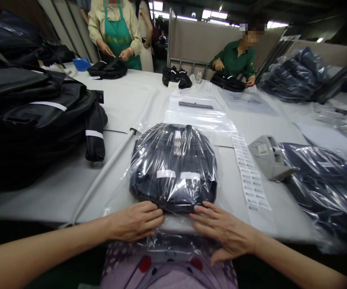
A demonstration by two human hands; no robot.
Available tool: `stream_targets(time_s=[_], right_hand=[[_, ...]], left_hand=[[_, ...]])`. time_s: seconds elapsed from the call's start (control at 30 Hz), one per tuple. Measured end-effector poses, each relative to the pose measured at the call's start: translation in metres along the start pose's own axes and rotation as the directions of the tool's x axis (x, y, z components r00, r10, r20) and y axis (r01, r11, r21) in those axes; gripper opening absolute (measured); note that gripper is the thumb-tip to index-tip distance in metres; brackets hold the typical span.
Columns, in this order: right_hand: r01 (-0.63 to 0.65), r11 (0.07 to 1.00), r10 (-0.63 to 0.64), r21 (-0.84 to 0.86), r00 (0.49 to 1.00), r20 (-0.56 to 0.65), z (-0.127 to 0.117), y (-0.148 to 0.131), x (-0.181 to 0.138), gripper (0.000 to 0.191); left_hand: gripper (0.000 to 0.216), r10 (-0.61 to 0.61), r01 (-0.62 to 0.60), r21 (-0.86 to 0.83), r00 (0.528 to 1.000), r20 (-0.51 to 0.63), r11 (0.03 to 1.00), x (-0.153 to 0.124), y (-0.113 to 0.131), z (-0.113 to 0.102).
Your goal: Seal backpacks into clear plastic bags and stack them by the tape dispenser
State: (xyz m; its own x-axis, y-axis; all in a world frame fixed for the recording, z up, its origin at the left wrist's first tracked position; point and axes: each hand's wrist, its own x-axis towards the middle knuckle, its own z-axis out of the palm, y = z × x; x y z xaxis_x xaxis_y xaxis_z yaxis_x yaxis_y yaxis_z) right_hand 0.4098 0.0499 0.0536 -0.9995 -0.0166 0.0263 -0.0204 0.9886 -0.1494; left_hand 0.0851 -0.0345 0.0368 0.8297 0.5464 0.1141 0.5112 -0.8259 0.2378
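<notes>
- The counter (131,100) runs away from the viewer; its near edge crosses just under both hands, and the loose end of the clear bag hangs over that edge.
- Open counter surface lies to the left of the bagged garment (173,166) as far as a pale rod (107,170) that slants from the near edge toward the centre; beyond the rod a stack of dark jackets (37,120) fills the left side.
- To the right, a strip of barcode labels (250,176) lies just beside the bag, then a grey label dispenser (268,156) and a heap of bagged dark clothing (326,188) at the right edge.
- Behind the garment lie flat empty clear bags (195,108); farther back, two other people handle dark items at the far side.
- The left hand (135,220) lies flat, fingers together and extended, pressing the plastic at the garment's near left corner; it grips nothing.
- The right hand (226,233) lies flat with fingers spread, on the plastic at the near right corner; it also grips nothing.
- The garment sits directly ahead of both hands, its near edge touching the fingertips, centred between them.
- The garment is dark navy, folded to a rounded block, sealed in glossy, wrinkled film, with two white tags near its front.
</notes>
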Motion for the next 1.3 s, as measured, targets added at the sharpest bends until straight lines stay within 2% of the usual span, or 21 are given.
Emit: stream_targets(time_s=[0.07,0.13,0.23,0.3,0.43,0.57,0.67,0.77,0.87,1.0,1.07,1.13,1.17,1.23,1.3], right_hand=[[-0.034,0.999,0.032,0.033,0.997,0.066,-0.004,-0.006,-0.003,0.068],[-0.058,0.998,0.057,0.013,0.996,0.062,0.003,-0.010,-0.004,0.063],[-0.087,0.990,0.088,-0.109,0.996,-0.004,0.025,-0.012,-0.005,0.033],[-0.098,0.981,0.088,-0.167,0.994,-0.064,0.037,-0.011,-0.006,0.018],[-0.103,0.986,0.082,-0.130,0.984,-0.156,0.043,-0.009,-0.006,0.019],[-0.107,0.991,0.087,-0.075,0.967,-0.240,0.034,-0.008,-0.003,0.018],[-0.116,0.992,0.097,-0.041,0.943,-0.318,0.032,-0.006,-0.001,0.018],[-0.122,0.992,0.104,-0.014,0.898,-0.427,0.036,-0.001,0.001,0.021],[-0.127,0.991,0.129,0.040,0.847,-0.516,0.041,0.001,0.002,0.022],[-0.178,0.964,0.261,0.197,0.769,-0.583,0.046,0.000,0.004,0.023],[-0.210,0.943,0.327,0.259,0.727,-0.603,0.049,0.000,0.005,0.023],[-0.228,0.926,0.373,0.301,0.673,-0.639,0.053,0.001,0.007,0.021],[-0.231,0.918,0.393,0.323,0.641,-0.659,0.055,0.001,0.008,0.021],[-0.232,0.899,0.435,0.372,0.571,-0.696,0.058,0.002,0.012,0.021],[-0.230,0.872,0.486,0.433,0.520,-0.702,0.058,0.002,0.015,0.021]], left_hand=[[0.065,-0.070,0.072,-0.034,0.997,0.037,0.997,-0.002,0.010,-0.003],[0.088,-0.108,0.109,-0.011,0.991,0.075,0.994,-0.005,0.019,0.000],[0.098,-0.190,0.183,0.068,0.975,0.115,0.981,-0.008,0.030,0.012],[0.094,-0.255,0.245,0.097,0.961,0.105,0.965,-0.009,0.036,0.021],[0.076,-0.305,0.303,0.093,0.952,0.016,0.949,-0.009,0.039,0.032],[0.041,-0.189,0.213,0.112,0.962,-0.196,0.971,-0.011,0.030,0.036],[0.026,-0.152,0.185,0.064,0.925,-0.347,0.981,-0.011,0.023,0.035],[0.025,-0.253,0.233,-0.099,0.861,-0.441,0.967,-0.008,0.021,0.036],[0.024,-0.337,0.266,-0.212,0.814,-0.473,0.940,-0.004,0.022,0.040],[0.022,-0.392,0.294,-0.270,0.792,-0.468,0.917,-0.003,0.020,0.039],[0.023,-0.424,0.316,-0.301,0.797,-0.430,0.900,-0.002,0.017,0.034],[0.026,-0.454,0.338,-0.335,0.805,-0.383,0.880,0.001,0.014,0.029],[0.026,-0.476,0.350,-0.356,0.794,-0.379,0.866,0.003,0.013,0.028],[0.029,-0.547,0.385,-0.413,0.725,-0.418,0.825,0.009,0.012,0.026],[0.032,-0.637,0.415,-0.498,0.619,-0.459,0.762,0.016,0.012,0.028]])
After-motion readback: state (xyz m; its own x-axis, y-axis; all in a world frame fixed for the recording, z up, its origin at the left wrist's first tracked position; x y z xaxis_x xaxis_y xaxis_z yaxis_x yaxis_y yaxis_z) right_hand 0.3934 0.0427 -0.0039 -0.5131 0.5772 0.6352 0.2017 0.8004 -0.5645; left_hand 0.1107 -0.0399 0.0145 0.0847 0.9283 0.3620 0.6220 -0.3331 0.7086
